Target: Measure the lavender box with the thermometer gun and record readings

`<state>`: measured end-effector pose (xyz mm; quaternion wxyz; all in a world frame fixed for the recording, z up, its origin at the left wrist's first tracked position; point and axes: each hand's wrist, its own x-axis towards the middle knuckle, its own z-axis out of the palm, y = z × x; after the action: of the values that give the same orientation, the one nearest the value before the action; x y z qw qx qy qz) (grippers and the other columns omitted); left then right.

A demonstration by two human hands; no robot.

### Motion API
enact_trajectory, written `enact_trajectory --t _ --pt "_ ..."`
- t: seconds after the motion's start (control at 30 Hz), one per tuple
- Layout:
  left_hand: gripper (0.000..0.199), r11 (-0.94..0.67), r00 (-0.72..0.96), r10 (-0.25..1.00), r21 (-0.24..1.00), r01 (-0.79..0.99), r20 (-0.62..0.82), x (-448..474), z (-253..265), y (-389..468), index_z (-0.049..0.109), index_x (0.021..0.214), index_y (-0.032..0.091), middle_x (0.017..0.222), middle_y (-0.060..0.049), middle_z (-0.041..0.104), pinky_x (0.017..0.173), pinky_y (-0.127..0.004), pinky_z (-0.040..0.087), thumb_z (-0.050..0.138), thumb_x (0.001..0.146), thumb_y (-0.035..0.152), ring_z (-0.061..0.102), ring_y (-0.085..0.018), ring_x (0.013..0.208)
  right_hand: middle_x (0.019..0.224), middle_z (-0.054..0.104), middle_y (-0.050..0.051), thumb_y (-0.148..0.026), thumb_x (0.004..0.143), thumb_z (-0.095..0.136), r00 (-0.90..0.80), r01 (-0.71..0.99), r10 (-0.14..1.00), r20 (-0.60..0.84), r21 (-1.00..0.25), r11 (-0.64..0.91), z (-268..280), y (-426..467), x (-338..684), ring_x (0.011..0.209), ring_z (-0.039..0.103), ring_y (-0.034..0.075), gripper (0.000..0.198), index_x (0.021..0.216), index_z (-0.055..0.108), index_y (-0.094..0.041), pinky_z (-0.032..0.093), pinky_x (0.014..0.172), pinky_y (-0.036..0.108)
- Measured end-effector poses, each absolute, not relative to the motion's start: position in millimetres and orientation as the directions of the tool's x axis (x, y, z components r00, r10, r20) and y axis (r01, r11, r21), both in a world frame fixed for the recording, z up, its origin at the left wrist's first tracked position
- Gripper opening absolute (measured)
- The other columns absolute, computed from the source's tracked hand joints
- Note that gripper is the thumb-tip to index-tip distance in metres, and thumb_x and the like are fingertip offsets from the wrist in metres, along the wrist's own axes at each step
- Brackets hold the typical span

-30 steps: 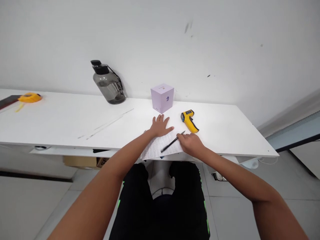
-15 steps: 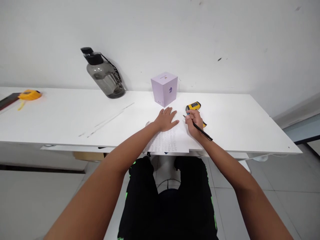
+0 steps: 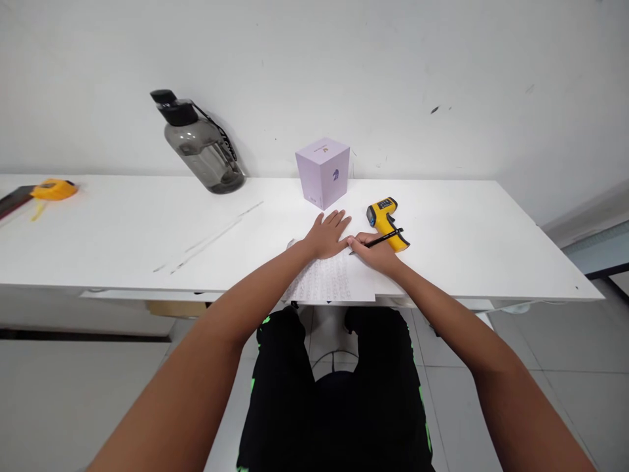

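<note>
My left hand [image 3: 328, 236] lies flat with fingers spread over the upper part of a sheet of paper [image 3: 327, 282]. Rows of dark handwriting cover much of the sheet, which reaches the table's front edge. Pinched in my right hand [image 3: 374, 252] is a black pen [image 3: 386, 238], tilted, its tip at the paper beside my left thumb. Just behind the right hand lies a yellow and black infrared thermometer [image 3: 386, 223], partly crossed by the pen. A lilac box [image 3: 323, 174] stands a little beyond my left fingertips.
Toward the back left, a grey water bottle [image 3: 206, 154] stands on the white table [image 3: 466, 242]. An orange tape measure [image 3: 54, 190] rests at the far left beside a dark, red-edged object [image 3: 14, 202]. A wall rises behind the table.
My right hand has moved left and down from beside the thermometer, bringing the pen tip to the paper near my left thumb. More of the thermometer shows. The left hand stays put.
</note>
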<state>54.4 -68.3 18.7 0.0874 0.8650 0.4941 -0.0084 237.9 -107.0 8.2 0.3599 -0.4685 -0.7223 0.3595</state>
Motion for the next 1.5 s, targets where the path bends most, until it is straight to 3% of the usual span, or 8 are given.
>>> enact_trajectory --t 0.23,0.87,1.1,1.5 --pt "0.077 -0.491 0.511 0.854 0.171 0.854 -0.1 54.0 19.9 -68.7 0.022 0.164 0.016 0.173 -0.011 0.012 0.13 -0.051 0.006 0.023 0.1 0.058 0.009 -0.029 0.162 0.061 0.059 -0.001 -0.047 0.088 0.055 -0.334 0.417 0.917 0.219 -0.838 0.352 7.3 -106.8 238.3 0.063 0.055 0.015 0.037 0.063 0.057 -0.021 0.042 0.062 0.029" --pt "0.076 -0.482 0.503 0.86 0.188 0.856 -0.087 54.6 20.9 -70.6 0.023 0.164 0.016 0.173 -0.012 0.014 0.13 -0.052 0.008 0.024 0.1 0.058 0.01 -0.03 0.161 0.058 0.053 -0.002 -0.048 0.086 0.054 -0.354 0.395 0.921 0.165 -0.866 0.307 13.6 -107.2 238.8 0.059 0.051 0.014 0.038 0.06 0.051 -0.021 0.041 0.059 0.028" --pt "0.074 -0.482 0.503 0.861 0.192 0.855 -0.077 55.0 20.5 -70.9 0.025 0.163 0.017 0.173 -0.012 0.015 0.13 -0.053 0.009 0.026 0.101 0.057 0.011 -0.03 0.161 0.058 0.055 -0.001 -0.05 0.087 0.054 -0.322 0.429 0.927 0.192 -0.843 0.324 11.4 -106.4 239.2 0.061 0.052 0.014 0.039 0.062 0.054 -0.021 0.042 0.062 0.029" --pt "0.075 -0.474 0.496 0.864 0.202 0.857 -0.079 56.4 22.1 -72.4 0.025 0.163 0.016 0.173 -0.012 0.015 0.13 -0.052 0.007 0.025 0.101 0.058 0.011 -0.028 0.161 0.057 0.052 -0.001 -0.052 0.086 0.052 -0.282 0.454 0.94 0.192 -0.837 0.306 11.9 -106.3 240.3 0.06 0.05 0.015 0.042 0.057 0.046 -0.022 0.039 0.06 0.029"
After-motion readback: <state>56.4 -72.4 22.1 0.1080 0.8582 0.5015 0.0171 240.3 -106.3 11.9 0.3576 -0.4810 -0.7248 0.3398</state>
